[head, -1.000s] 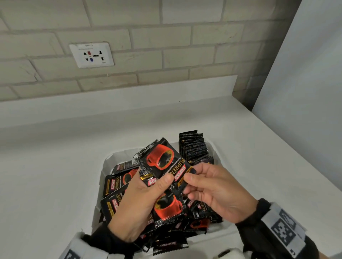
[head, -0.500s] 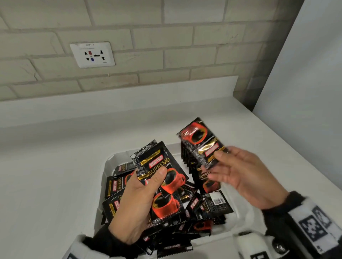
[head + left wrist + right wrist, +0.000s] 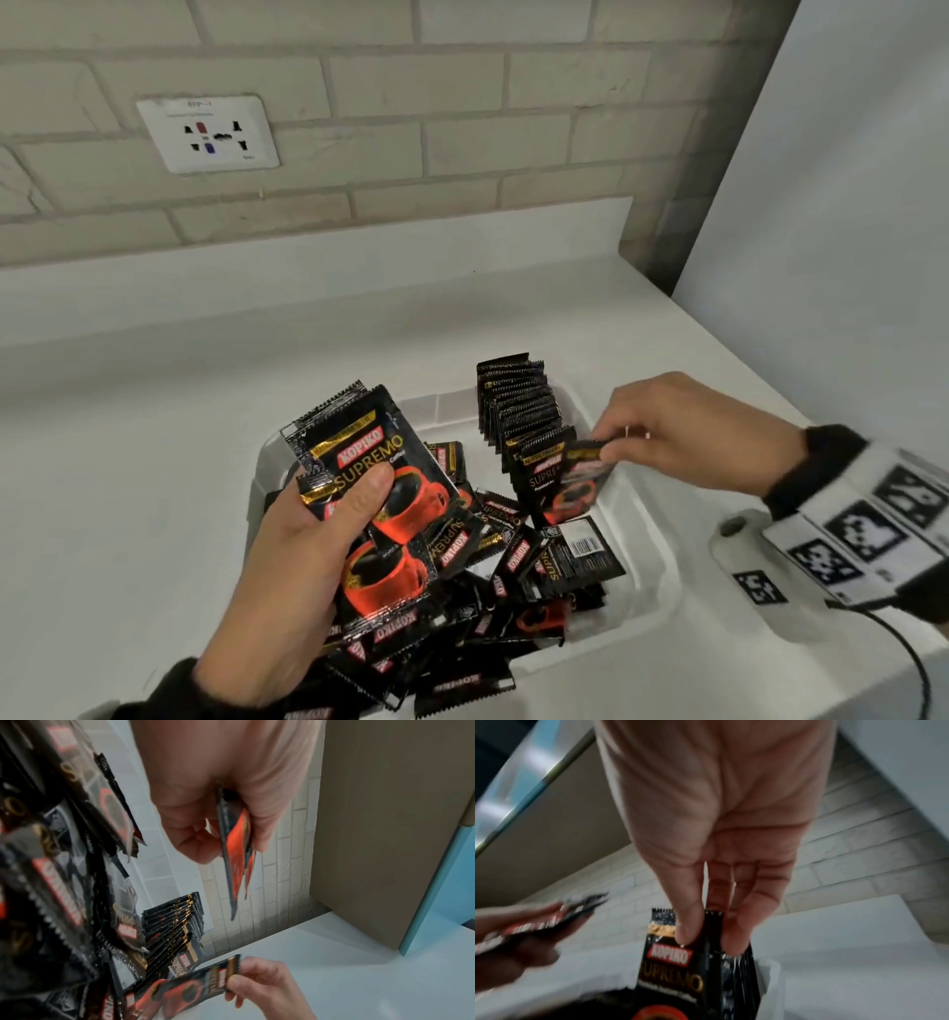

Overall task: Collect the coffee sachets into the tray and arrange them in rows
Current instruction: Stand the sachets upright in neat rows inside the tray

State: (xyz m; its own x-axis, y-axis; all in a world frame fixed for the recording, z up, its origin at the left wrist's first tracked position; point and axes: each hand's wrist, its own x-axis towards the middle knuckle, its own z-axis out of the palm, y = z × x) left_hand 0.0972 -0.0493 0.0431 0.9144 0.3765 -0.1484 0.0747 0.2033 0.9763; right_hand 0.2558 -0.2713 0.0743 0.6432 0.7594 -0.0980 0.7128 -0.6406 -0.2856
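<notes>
A white tray (image 3: 652, 519) on the counter holds a loose heap of black and red coffee sachets (image 3: 493, 560) at its near side. A row of upright sachets (image 3: 518, 406) stands along its far right part. My left hand (image 3: 308, 560) grips a fanned stack of sachets (image 3: 380, 478) above the tray's left side, thumb pressed on the top one. My right hand (image 3: 667, 437) pinches one sachet (image 3: 580, 483) by its top edge at the near end of the upright row. The right wrist view shows thumb and fingers (image 3: 687, 935) on that sachet (image 3: 672, 969).
The white counter (image 3: 154, 462) runs to a brick wall with a socket plate (image 3: 208, 134). A pale panel (image 3: 847, 231) rises along the right. A white device with a cable (image 3: 760, 570) lies right of the tray.
My right hand took one sachet off the stack in my left hand, carried it right, then lowered it to the near end of the upright row. The left hand stayed.
</notes>
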